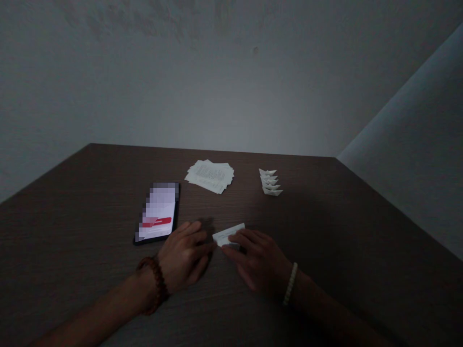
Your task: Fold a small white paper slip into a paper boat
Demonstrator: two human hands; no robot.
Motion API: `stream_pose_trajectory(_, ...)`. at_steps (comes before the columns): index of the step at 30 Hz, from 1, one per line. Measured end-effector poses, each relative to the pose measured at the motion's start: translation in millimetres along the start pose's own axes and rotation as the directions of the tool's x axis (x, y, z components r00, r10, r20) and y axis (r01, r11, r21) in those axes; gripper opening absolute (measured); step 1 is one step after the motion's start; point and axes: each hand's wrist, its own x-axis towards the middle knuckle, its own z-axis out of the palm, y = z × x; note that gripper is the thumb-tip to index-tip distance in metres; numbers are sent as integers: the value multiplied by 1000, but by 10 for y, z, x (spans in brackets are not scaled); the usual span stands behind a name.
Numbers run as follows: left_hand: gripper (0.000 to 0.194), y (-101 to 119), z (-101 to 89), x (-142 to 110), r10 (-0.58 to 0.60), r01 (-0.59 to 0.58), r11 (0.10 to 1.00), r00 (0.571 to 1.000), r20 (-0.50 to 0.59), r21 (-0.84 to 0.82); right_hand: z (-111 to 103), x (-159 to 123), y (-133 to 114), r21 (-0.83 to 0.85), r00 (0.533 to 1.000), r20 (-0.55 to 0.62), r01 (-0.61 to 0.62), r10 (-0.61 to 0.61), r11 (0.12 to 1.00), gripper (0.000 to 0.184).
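Observation:
A small folded piece of white paper (226,235) with faint print lies on the dark wooden table, slightly tilted in view. My right hand (258,253) grips it from the right, fingers on top and thumb along its near edge, covering part of it. On the other side, my left hand (186,253) rests on the table with loosely bent fingers. Its index fingertip reaches the paper's left corner, while the thumb sits apart and lower. Beyond my right hand, several small folded paper boats (271,185) stand in a close row.
A loose stack of printed paper sheets (211,176) lies toward the back of the table (119,168). Left of my left hand is a phone (159,207) with its screen lit and partly pixelated. A grey wall (224,96) rises behind the table's far edge.

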Motion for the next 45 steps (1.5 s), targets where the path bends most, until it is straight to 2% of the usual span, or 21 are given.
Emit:
stream_pose_trajectory(5, 24, -15, 0, 0, -12, 13, 1000, 1000, 22, -21, 3, 8, -2, -11, 1000, -5, -1, 1, 1000, 43)
stream_pose_trajectory(11, 27, -27, 20, 1, -28, 30, 998, 999, 39, -46, -11, 35, -17, -10, 999, 50, -10, 11, 1000, 54)
stream_pose_trajectory(17, 26, -16, 15, 6, -14, 14, 1000, 1000, -4, -17, -26, 33, -15, -15, 998, 69, -13, 14, 1000, 52)
stream_pose_trajectory(24, 26, -28, 32, -4, -38, 38, 999, 999, -3, -37, 5, 8, -3, -11, 999, 28, -16, 16, 1000, 49)
stream_pose_trajectory(31, 30, -49, 15, -20, 9, -7, 997, 1000, 23, -83, 17, 6, -3, 5, 999, 35, -26, 26, 1000, 50)
stream_pose_trajectory(45, 34, -43, -3, 4, -5, 6, 1000, 996, 89, -11, 46, -5, 3, -5, 1000, 15, -25, 25, 1000, 53)
